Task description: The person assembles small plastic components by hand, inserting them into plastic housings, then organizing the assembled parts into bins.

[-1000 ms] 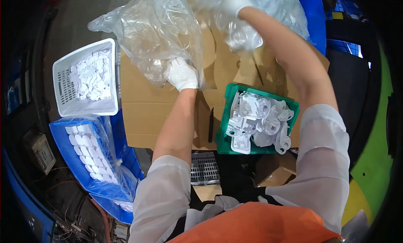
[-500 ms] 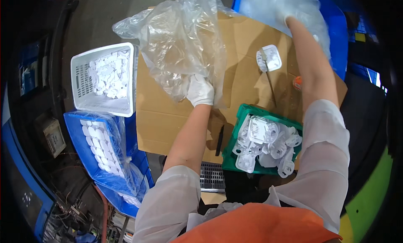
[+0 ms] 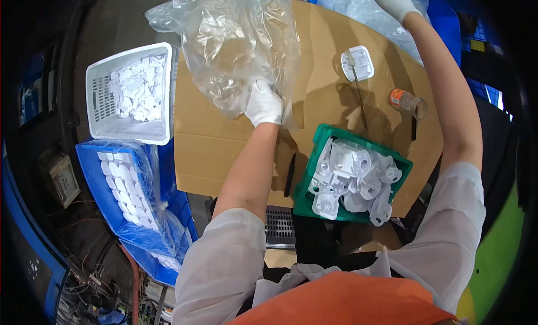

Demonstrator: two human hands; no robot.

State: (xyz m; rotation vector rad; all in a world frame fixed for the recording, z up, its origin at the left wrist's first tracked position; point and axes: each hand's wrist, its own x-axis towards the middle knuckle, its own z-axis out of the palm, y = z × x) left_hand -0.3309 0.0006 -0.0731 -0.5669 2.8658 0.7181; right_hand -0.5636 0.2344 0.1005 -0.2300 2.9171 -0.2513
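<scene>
Nearest, an orange garment [image 3: 347, 297] fills the lower edge between two sheer white sleeves [image 3: 227, 266]. Past it, a grey slotted crate [image 3: 280, 227] shows below the near edge of the bench, whose top is a brown cardboard sheet [image 3: 213, 162].

At that near edge on the right sits a green rectangular plastic bin [image 3: 319, 135], heaped with white and translucent moulded plastic parts [image 3: 353, 179]. A slim black strip [image 3: 290, 174] lies just left of it on the cardboard. Left of the bench, a blue plastic box [image 3: 92, 173] under clear film holds rows of white rounded pieces [image 3: 126, 190]; beyond it stands a white perforated basket [image 3: 129, 130] with a pile of small white scraps [image 3: 140, 92].

Farther in, the white-gloved left hand [image 3: 263, 103] is closed on the near edge of a crumpled clear plastic bag [image 3: 235, 44], which spreads away over the cardboard's far left part. To the right, a clear jar with an orange band [image 3: 407, 103] lies on its side. Beyond it is a shallow white plastic tray [image 3: 365, 66], a thin rod-like tool [image 3: 360, 103] resting across it.

Farthest, the white-gloved right hand [image 3: 395, 1] appears over translucent plastic film [image 3: 347, 2] in a large blue container [image 3: 445, 28]; its fingertips run to the top edge, so I cannot tell whether it grips anything.
</scene>
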